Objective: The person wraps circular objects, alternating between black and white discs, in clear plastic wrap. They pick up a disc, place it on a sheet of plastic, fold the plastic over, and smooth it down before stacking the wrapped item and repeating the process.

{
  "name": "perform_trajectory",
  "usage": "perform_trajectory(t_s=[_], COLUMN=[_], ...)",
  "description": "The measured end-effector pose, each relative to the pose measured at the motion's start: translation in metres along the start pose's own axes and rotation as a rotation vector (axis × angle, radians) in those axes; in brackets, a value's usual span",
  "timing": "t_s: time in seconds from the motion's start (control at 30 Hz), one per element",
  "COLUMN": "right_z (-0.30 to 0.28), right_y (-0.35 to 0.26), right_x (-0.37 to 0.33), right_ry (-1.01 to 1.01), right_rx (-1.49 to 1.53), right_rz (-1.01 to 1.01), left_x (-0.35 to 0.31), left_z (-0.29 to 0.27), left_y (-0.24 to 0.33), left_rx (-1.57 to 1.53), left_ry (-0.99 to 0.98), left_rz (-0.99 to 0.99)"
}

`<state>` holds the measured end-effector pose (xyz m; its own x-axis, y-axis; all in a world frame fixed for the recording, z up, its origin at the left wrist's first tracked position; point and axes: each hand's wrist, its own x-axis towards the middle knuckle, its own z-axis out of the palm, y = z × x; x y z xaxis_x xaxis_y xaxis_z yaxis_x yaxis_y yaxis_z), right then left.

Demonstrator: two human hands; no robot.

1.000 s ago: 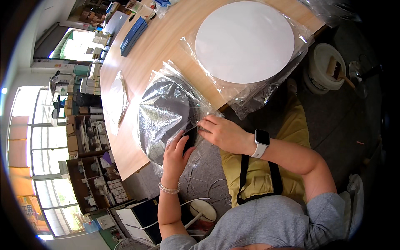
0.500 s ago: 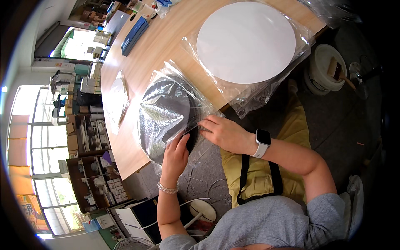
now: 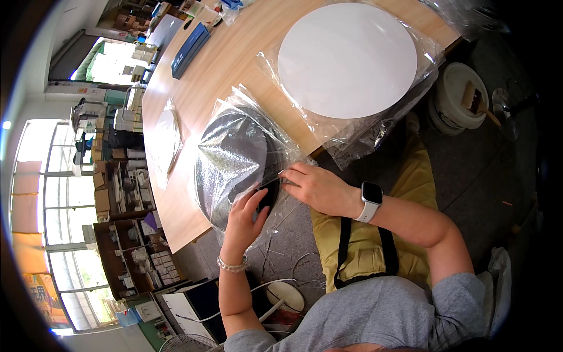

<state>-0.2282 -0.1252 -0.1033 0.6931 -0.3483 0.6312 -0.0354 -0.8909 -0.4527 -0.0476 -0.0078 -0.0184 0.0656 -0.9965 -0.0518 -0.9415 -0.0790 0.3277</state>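
A dark round disc (image 3: 267, 196) lies at the table's near edge, inside a clear plastic bag (image 3: 231, 149) that is creased and shiny. My left hand (image 3: 243, 218) rests on the bagged disc's near side, its fingers stretched over the film and the thumb apart. At the right side of the disc, my right hand (image 3: 319, 189) pinches the edge of the plastic bag between thumb and fingers. The part of the disc under my left fingers is hidden.
A large white round board (image 3: 347, 61) lies on plastic bags at the right of the wooden table (image 3: 246, 64). A blue box (image 3: 190, 50) and a small bagged white piece (image 3: 166, 141) lie farther left. A white bucket (image 3: 460, 97) with a brush stands at the right.
My left hand has shifted slightly left, and its thumb has spread from the fingers. The right hand keeps its pinch in nearly the same place.
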Motion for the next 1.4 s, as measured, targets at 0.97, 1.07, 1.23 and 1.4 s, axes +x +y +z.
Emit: perform_trajectory(t_s=[0.97,1.07,1.23,1.4], right_z=[-0.003,-0.003,-0.001,-0.002], right_y=[0.000,0.001,0.001,0.001], right_x=[0.001,0.000,0.000,0.000], right_ry=[-0.028,-0.029,-0.033,-0.030], right_rx=[0.006,0.014,0.028,0.030], right_rz=[0.011,0.016,0.027,0.022], left_x=[0.002,0.003,0.002,0.002], left_z=[-0.005,-0.004,-0.007,-0.008], left_y=[0.006,0.005,-0.004,0.004], left_rx=[0.134,0.095,0.010,0.051], left_ry=[-0.003,-0.015,-0.056,-0.025], left_rz=[0.117,0.027,0.024,0.102])
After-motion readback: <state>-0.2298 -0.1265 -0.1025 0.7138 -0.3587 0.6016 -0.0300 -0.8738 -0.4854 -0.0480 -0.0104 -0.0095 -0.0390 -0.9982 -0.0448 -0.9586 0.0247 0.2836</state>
